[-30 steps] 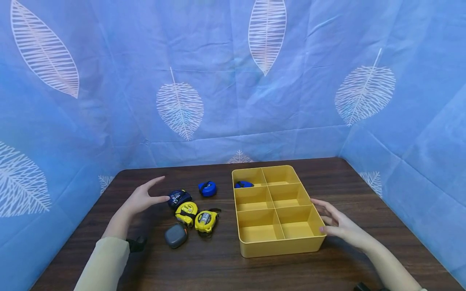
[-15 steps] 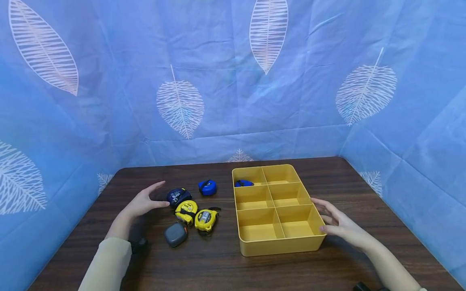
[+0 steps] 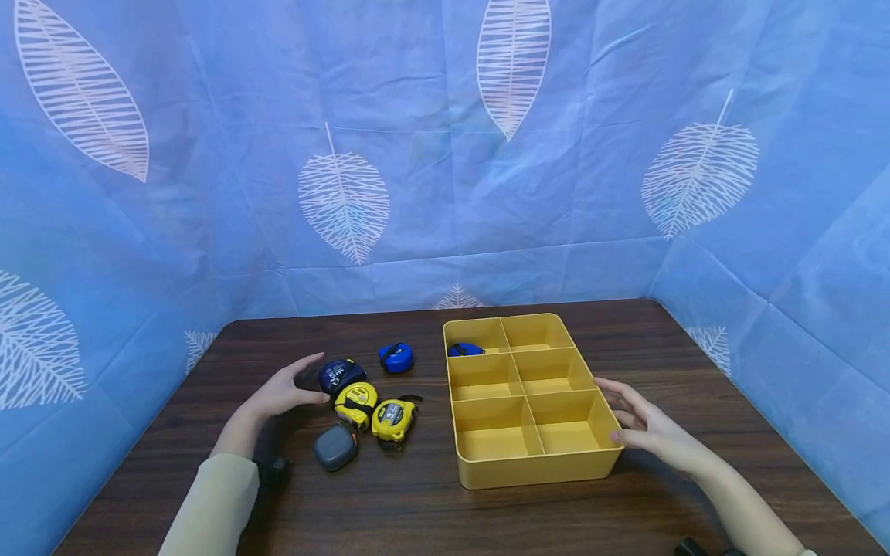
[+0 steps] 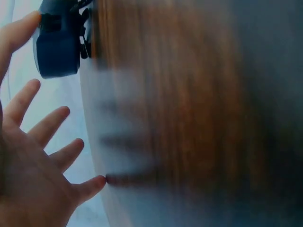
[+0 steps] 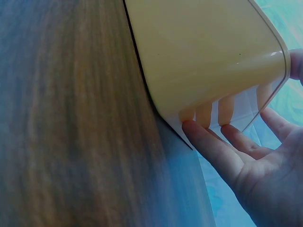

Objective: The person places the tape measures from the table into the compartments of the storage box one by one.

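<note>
- Your left hand [image 3: 281, 392] reaches around the near-left side of a dark blue tape measure [image 3: 342, 376], thumb and fingers spread; whether it touches is hard to tell.
- Just beside that lies a yellow tape measure [image 3: 355, 405], with a second yellow one [image 3: 392, 421] to its right.
- Nearest you in this cluster sits a dark grey rounded case [image 3: 336, 448].
- A bright blue tape measure [image 3: 397, 358] lies farther back, apart from the others.
- Your right hand [image 3: 643, 428] rests against the right side of a yellow six-compartment box [image 3: 538, 471], thumb at its rim.
- A blue item [image 3: 466, 350] lies in the box's far-left compartment.
</note>
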`<state>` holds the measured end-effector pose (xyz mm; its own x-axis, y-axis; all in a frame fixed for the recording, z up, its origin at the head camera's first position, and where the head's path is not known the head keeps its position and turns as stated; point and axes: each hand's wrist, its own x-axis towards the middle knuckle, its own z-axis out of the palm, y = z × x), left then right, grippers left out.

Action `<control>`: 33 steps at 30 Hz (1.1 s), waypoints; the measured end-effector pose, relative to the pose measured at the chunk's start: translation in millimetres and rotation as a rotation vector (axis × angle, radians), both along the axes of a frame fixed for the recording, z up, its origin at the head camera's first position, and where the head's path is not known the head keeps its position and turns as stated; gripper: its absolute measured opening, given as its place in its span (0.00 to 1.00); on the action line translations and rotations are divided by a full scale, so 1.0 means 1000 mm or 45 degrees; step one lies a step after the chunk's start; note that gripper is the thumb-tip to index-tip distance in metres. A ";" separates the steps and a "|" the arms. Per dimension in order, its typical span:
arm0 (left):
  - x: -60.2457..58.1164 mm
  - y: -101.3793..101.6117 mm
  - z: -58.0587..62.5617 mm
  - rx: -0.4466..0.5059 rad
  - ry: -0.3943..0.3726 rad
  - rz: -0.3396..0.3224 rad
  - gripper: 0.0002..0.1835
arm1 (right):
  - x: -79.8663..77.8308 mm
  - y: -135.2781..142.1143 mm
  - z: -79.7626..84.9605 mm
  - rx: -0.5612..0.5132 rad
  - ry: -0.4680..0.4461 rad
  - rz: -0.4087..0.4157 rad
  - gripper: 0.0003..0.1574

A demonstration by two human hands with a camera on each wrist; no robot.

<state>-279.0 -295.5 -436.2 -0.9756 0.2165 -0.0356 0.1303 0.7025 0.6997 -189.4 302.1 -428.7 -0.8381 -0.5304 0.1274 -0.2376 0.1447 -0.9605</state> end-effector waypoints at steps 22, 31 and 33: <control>-0.007 0.013 -0.002 -0.122 -0.028 -0.069 0.47 | 0.000 0.000 -0.001 0.004 0.009 -0.007 0.43; -0.011 0.020 -0.002 -0.158 -0.042 -0.040 0.46 | 0.000 0.000 -0.002 0.004 0.019 -0.008 0.43; -0.011 0.020 -0.002 -0.158 -0.037 -0.036 0.46 | 0.000 0.000 -0.002 0.000 0.018 -0.008 0.43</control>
